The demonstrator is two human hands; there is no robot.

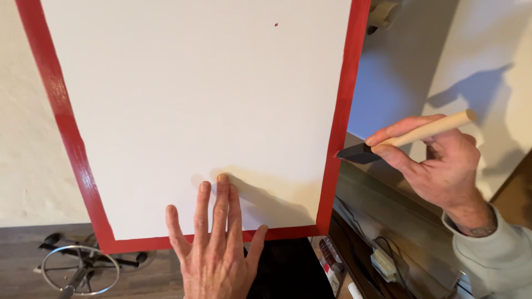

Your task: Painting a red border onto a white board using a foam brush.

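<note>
A large white canvas (pixel 194 111) with a wet red painted border (pixel 339 127) stands upright in front of me. My left hand (pixel 213 249) lies flat against its lower part, fingers spread, across the bottom red edge. My right hand (pixel 438 160) grips a foam brush (pixel 399 141) with a pale wooden handle and a black wedge tip. The tip touches the right red border about halfway down. A tiny red speck (pixel 276 25) marks the white area near the top.
A pale textured wall (pixel 27 138) is behind the canvas at left. A round metal ring stand (pixel 80 268) sits on the wooden floor at lower left. A paint tube (pixel 331 260) and a white plug with cables (pixel 385 263) lie at lower right.
</note>
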